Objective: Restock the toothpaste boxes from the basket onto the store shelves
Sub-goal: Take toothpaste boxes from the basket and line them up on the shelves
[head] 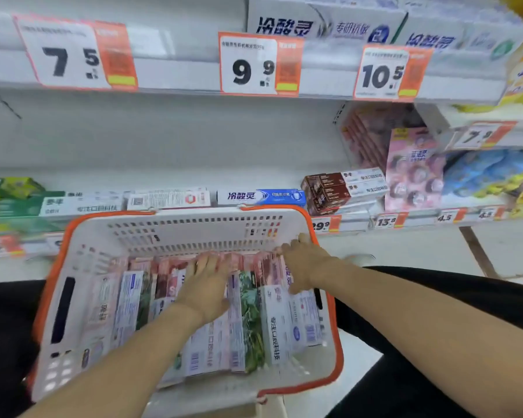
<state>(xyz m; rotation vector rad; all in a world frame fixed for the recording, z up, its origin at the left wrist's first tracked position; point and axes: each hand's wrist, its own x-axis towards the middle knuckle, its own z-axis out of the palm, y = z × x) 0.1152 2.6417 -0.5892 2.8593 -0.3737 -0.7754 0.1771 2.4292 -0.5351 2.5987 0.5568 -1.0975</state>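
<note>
— Reaching into the basket, are both hands busy?

— Both are down among the toothpaste boxes. The left hand lies flat on top of them, fingers straight and close together, palm pressing on pink cardboard, nothing gripped. The right hand sits at the far right end of the row, near the basket's back wall; its fingers bend over the box tops, but whether they actually pinch one I cannot tell.

— What is the basket like?

— White plastic, rectangular, with rows of small slots through its walls and an orange rim running round the top edge. A dark slot-shaped handle hole shows in its left wall.

— And the boxes?

— Long, thin cartons with glossy print, standing on edge side by side like files — pink ones, white ones with blue text and barcodes, one with green leaves. They fill the middle and right of the basket, directly under both hands.

— The shelves?

— A pale shelf stands just behind the basket, mostly bare at its back. Along its front lie a few boxes on their long sides: a white-and-blue box, a green one to the left, brown stacked boxes to the right. Orange-edged price tags hang on the shelf above — 7.5, 9.9, 10.5.
</note>
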